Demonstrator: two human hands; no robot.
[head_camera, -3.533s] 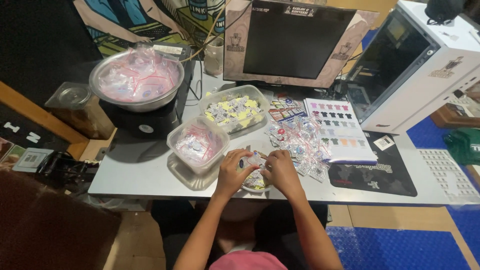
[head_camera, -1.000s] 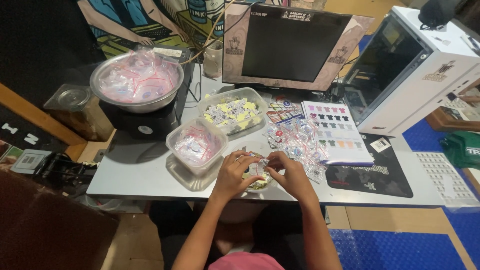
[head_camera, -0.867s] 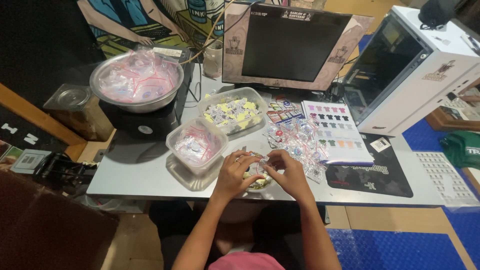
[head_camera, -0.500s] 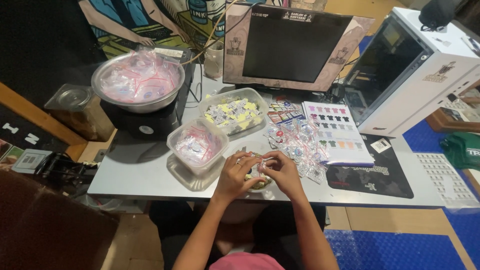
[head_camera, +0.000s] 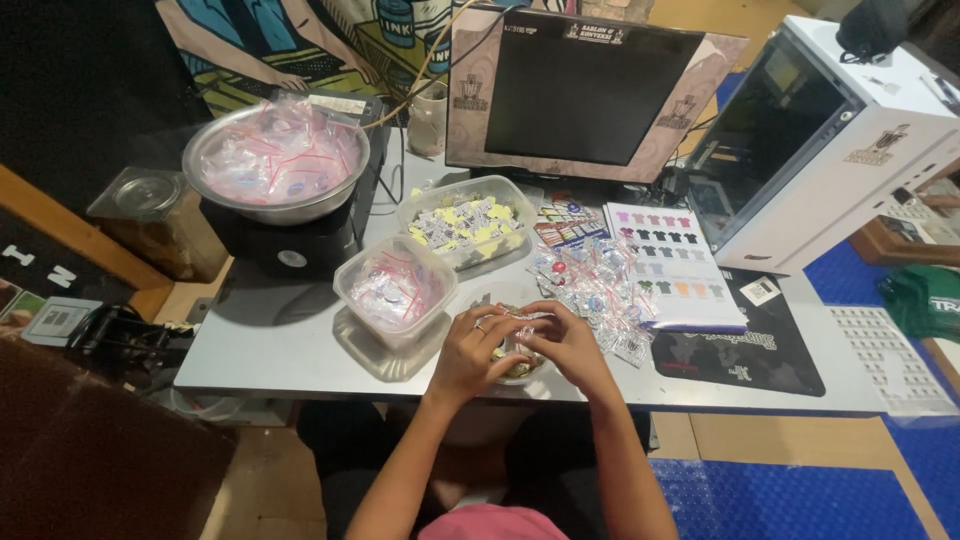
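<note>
Together, the left hand (head_camera: 478, 343) and right hand (head_camera: 562, 340) met at the near edge of the grey surface (head_camera: 290, 345), fingertips pinched on a small clear bag (head_camera: 522, 332) held between them. Directly under the hands sat a small dish (head_camera: 517, 366), mostly hidden; its contents could not be made out.

At 10 o'clock from the hands stood a square tub (head_camera: 395, 290) of bagged pieces with red-striped seals, just beside the left wrist. Farther off at 11 o'clock lay a longer tub (head_camera: 467, 220) of yellow and white pieces. At 1 o'clock a loose pile of filled bags (head_camera: 592, 285) spread across the surface, touching a colour chart (head_camera: 672, 265) printed with rows of shirts. Beyond, at 12 o'clock, a dark monitor (head_camera: 590, 95) stood upright. A steel bowl (head_camera: 275, 160) heaped with pink-tinted bags rested on a black box at 10 o'clock, well apart. At 2 o'clock stood a white computer case (head_camera: 830, 140), and a black mat (head_camera: 745, 350) lay at 3 o'clock.
</note>
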